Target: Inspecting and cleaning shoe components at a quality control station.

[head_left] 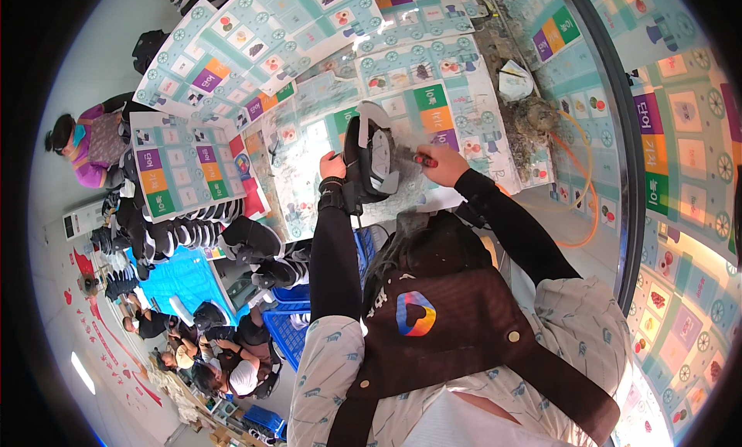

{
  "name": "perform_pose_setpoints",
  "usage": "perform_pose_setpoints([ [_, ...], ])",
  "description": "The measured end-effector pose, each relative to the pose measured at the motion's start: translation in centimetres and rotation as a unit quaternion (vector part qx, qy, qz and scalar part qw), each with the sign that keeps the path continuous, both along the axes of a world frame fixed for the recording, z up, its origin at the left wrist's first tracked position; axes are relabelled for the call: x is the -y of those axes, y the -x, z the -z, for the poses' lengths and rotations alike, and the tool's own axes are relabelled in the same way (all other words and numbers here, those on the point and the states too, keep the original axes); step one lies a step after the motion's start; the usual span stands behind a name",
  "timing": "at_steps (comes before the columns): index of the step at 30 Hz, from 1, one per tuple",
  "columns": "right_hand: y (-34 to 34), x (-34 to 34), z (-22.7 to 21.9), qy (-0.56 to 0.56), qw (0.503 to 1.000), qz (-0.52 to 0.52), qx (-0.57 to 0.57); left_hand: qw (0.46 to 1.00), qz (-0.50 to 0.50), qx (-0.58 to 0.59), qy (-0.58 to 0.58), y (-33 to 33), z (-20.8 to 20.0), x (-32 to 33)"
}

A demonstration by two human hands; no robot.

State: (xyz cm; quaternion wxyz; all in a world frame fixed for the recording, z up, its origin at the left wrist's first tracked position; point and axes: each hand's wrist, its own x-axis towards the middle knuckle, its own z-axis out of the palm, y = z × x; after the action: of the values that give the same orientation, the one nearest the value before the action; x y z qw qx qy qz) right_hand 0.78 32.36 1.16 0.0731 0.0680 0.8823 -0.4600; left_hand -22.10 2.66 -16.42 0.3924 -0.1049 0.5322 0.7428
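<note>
A black-and-white item shaped like a cap (pixel 363 157), with a pale grey inner panel, stands tilted above the worktable (pixel 471 165). My left hand (pixel 332 166) is closed on its left edge, fingers curled and partly hidden. To the right of it, my right hand (pixel 443 165) is closed around a small tool with a red-and-black handle (pixel 424 160). The tool's tip points toward the cap and is too blurred to make out; whether it touches the cap, I cannot tell. Grey fuzz lies scattered over the printed sheets on the tabletop.
A clump of grey lint (pixel 535 118) and a white mask-like piece (pixel 515 82) lie at the right edge. An orange hose (pixel 593 215) loops beside the table. Stacked black-and-white caps (pixel 182 234) and blue crates (pixel 287 337) stand left. Other people work farther left.
</note>
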Motion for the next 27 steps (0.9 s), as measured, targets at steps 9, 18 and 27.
perform_pose_setpoints([
  [9,0.2,0.5,0.3,0.009,1.0,0.0,0.024,0.957,0.067,-0.098,0.265,4.3,10.6,4.4],
  [18,-1.3,-1.0,0.7,0.009,0.998,0.02,0.063,0.956,0.036,-0.111,0.269,-1.3,-0.2,-3.8],
  [27,-0.9,0.4,2.1,0.004,0.994,-0.054,0.097,0.971,-0.102,-0.109,0.187,-1.2,-0.3,0.3],
])
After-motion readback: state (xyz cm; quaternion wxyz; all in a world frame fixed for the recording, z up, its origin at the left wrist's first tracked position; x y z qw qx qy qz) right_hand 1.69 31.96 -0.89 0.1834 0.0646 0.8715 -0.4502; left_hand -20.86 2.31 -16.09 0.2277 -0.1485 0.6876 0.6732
